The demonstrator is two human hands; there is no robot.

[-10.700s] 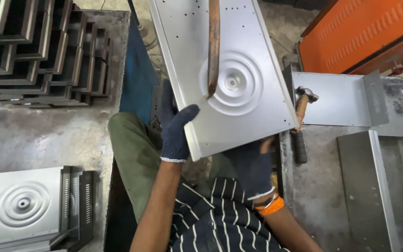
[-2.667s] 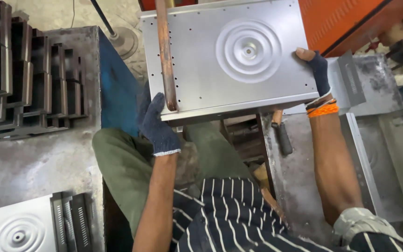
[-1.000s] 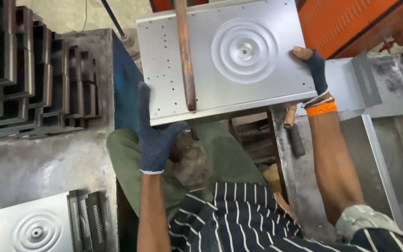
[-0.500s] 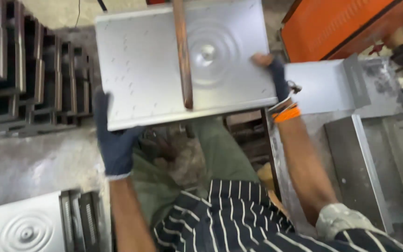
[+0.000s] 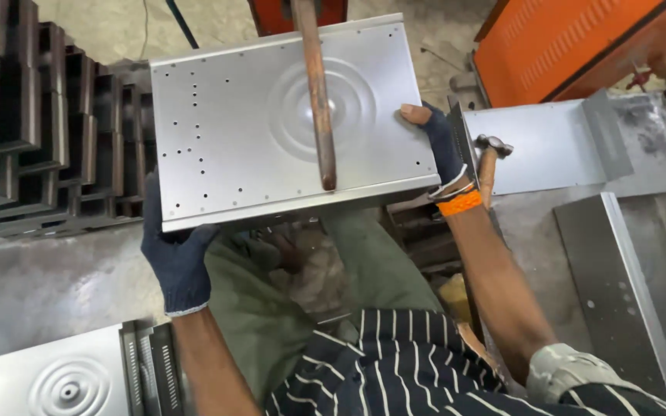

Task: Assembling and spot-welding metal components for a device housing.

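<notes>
Left hand [image 5: 177, 258] and right hand [image 5: 435, 139] grip opposite edges of metal panel [image 5: 233, 131], keeping it level under rusty bar [image 5: 316, 92].

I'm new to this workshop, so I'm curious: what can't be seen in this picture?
Head view:
- Left hand: fingertips hidden under the panel.
- Rod: upper end cut off by the top edge.
- Hammer: handle mostly behind the right hand and its wrist.
- Stacked parts: cut off at the left edge.

Grey panel [image 5: 233, 131], navy gloves [image 5: 177, 258], orange wristband [image 5: 459, 204].
</notes>
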